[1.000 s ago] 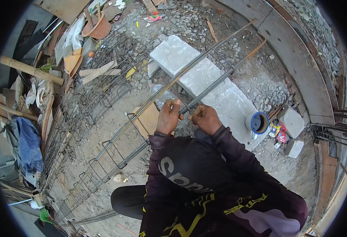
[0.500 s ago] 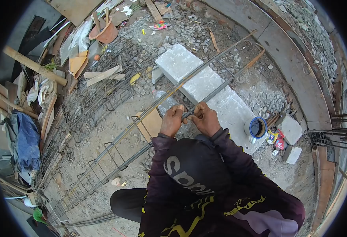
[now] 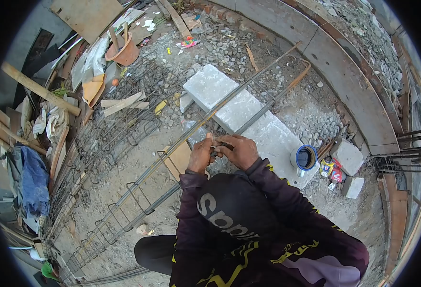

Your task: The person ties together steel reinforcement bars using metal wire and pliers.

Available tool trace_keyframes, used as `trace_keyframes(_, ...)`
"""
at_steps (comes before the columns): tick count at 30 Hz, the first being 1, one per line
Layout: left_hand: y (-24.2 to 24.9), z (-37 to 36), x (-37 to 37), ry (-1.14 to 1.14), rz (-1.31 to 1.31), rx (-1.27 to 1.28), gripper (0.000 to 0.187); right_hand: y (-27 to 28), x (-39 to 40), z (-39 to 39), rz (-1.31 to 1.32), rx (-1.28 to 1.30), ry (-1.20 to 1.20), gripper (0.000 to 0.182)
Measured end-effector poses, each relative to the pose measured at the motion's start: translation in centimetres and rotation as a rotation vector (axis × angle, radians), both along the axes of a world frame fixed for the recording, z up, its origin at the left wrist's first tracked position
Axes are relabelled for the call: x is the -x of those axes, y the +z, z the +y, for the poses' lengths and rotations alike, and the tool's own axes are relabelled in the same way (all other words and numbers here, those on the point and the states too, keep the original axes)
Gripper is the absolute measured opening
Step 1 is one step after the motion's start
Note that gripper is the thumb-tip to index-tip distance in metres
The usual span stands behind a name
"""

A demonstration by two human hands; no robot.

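Observation:
A long rebar cage (image 3: 210,115) runs diagonally across the view, its parallel bars joined by square stirrups. It passes over pale lightweight blocks (image 3: 213,83). Over the cage's nearer bar (image 3: 256,116), my left hand (image 3: 201,154) is closed, thumb and fingers pinched together. My right hand (image 3: 240,151) is closed beside it, its fingertips almost meeting the left ones at the bar. Whatever small thing lies between the fingertips is too hidden to name. A cap and dark sleeves cover part of the cage below the hands.
A blue-rimmed mug (image 3: 306,157) of dark liquid stands on the blocks at right, near colourful wrappers (image 3: 331,170) and broken block pieces (image 3: 347,157). More wire stirrups (image 3: 134,124) lie at left. An orange bucket (image 3: 125,51) and a bamboo pole (image 3: 43,89) are farther left.
The right hand has turned and moved closer to the left, its fingers now bent over the bar. Both hands sit slightly lower. The whole view has shifted a little.

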State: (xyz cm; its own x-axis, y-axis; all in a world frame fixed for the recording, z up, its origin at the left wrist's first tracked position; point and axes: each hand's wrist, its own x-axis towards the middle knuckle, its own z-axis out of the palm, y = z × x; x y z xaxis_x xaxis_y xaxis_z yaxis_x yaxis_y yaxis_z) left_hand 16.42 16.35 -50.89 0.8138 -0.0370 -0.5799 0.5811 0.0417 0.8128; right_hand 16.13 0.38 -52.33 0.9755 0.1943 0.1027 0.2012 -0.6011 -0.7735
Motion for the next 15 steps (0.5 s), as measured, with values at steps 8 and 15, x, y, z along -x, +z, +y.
trace_keyframes(8,-0.6,-0.3,-0.4,-0.041,0.006,-0.027,0.046,-0.3,0.6,-0.4,-0.180,-0.179,-0.050,0.015)
trace_keyframes(15,-1.8,-0.1,-0.9,-0.125,-0.061,-0.228,0.040,-0.5,1.0,-0.8,-0.075,-0.201,-0.063,0.015)
